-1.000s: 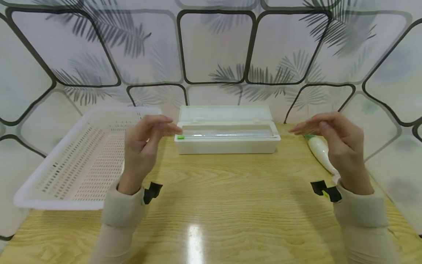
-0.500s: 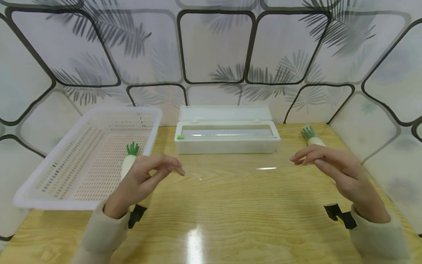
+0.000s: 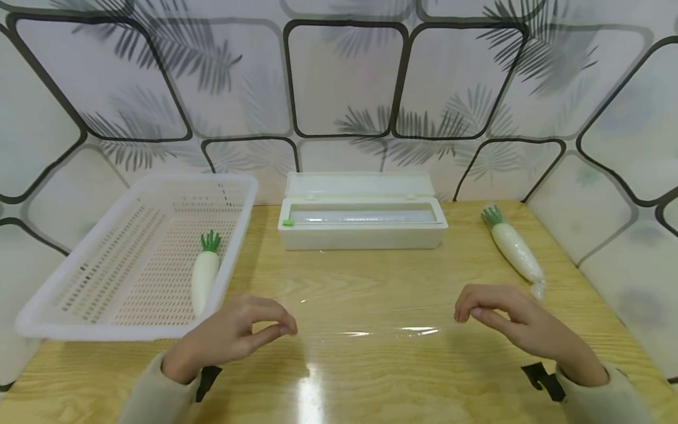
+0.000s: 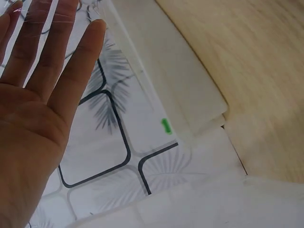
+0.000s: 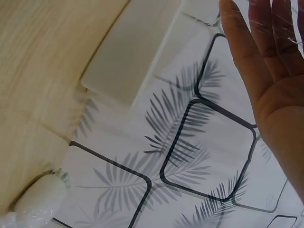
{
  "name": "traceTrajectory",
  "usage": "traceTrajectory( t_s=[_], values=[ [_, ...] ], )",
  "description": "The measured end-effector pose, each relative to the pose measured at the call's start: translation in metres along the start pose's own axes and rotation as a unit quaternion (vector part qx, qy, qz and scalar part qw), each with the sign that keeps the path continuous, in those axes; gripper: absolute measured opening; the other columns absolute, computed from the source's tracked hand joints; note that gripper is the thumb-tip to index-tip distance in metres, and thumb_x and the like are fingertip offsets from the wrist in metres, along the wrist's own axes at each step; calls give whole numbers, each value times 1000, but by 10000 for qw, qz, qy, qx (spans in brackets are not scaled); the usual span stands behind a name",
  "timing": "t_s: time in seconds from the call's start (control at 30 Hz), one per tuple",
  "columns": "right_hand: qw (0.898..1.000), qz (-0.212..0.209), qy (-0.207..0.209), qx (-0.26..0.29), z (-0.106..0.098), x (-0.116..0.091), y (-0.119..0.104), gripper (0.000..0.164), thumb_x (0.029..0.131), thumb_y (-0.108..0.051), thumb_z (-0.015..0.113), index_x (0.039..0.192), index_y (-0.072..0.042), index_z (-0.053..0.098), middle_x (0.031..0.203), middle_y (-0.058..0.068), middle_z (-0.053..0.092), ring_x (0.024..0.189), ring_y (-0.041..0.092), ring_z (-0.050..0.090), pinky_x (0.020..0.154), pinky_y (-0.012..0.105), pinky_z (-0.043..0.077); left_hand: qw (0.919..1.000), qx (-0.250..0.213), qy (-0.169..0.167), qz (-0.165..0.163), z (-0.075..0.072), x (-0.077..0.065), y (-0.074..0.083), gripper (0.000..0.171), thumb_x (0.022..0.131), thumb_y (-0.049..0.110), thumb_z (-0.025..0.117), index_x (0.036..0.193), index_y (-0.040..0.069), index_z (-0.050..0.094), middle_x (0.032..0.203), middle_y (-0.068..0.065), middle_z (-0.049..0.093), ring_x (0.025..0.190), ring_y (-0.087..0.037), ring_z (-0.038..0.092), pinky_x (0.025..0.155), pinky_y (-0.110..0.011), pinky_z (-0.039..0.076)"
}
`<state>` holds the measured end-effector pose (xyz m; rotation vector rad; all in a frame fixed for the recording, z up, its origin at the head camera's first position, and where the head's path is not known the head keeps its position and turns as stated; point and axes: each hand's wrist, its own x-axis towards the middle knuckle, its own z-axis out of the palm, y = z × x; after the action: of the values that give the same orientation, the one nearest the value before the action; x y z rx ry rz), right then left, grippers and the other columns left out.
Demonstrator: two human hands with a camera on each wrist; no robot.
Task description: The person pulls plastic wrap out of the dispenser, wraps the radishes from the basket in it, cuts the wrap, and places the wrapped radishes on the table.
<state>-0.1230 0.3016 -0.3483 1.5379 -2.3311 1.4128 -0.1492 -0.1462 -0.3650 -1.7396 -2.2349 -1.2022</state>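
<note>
In the head view, a clear sheet of plastic wrap (image 3: pixel 421 330) spans the space between my hands, running back toward a white cling film dispenser (image 3: pixel 362 238) with its lid raised. My left hand (image 3: pixel 238 330) pinches the sheet's left corner between thumb and fingers, near the basket. On the right, my right hand (image 3: pixel 521 321) pinches the other corner, fingers bent downward. Both wrist views show the palms, with film glinting across the fingers (image 4: pixel 57 61) and outer fingers fairly straight. The thumb contacts are largely hidden there.
A white perforated basket (image 3: pixel 241 235) at left holds a white radish (image 3: pixel 205 277) with green top. Another radish (image 3: pixel 516 250), wrapped in film, lies on the wooden table (image 3: pixel 371 388) at right. Patterned wall covering (image 3: pixel 344 76) rises behind the dispenser.
Both hands have come back from beside the dispenser toward the table's front and lowered, drawing out film between them. The basket, dispenser and radishes stay put; both radishes are now uncovered to view.
</note>
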Motion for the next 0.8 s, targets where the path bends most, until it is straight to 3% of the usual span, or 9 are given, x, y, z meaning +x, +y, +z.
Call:
traceTrajectory(
  t_s=[0.17, 0.4, 0.63, 0.8],
  values=[
    [9972, 636, -311, -241, 13, -3, 5, 48, 92, 23, 49, 106, -21, 63, 95, -7, 64, 76, 10, 57, 67, 24, 51, 9970, 624, -279, -376, 13, -8, -3, 20, 87, -8, 70, 96, 10, 75, 94, 3, 74, 88, -9, 70, 77, -24, 57],
    [9972, 332, -546, -391, 29, -10, 28, 36, 92, 20, 55, 100, -14, 65, 92, -2, 65, 77, 11, 60, 67, 23, 51, 9841, 929, -968, -1168, 24, -13, -7, 14, 93, 4, 69, 97, 14, 78, 98, 9, 72, 94, -7, 66, 82, -27, 56],
    [9909, 743, -757, -834, 36, -13, 34, 29, 95, 12, 58, 97, -15, 68, 93, -6, 64, 81, 2, 56, 67, 24, 51, 9800, 827, -1261, -1296, 27, -13, -11, 13, 93, 5, 68, 94, 15, 77, 97, 11, 70, 93, -5, 63, 81, -25, 55],
    [9869, 1055, -877, -849, 38, -14, 37, 26, 97, 7, 59, 95, -17, 69, 92, -9, 62, 79, -2, 51, 65, 22, 49, 9756, 781, -1465, -1435, 28, -11, -12, 15, 92, 3, 69, 94, 15, 77, 99, 11, 69, 95, -6, 62, 83, -26, 55]
  ],
)
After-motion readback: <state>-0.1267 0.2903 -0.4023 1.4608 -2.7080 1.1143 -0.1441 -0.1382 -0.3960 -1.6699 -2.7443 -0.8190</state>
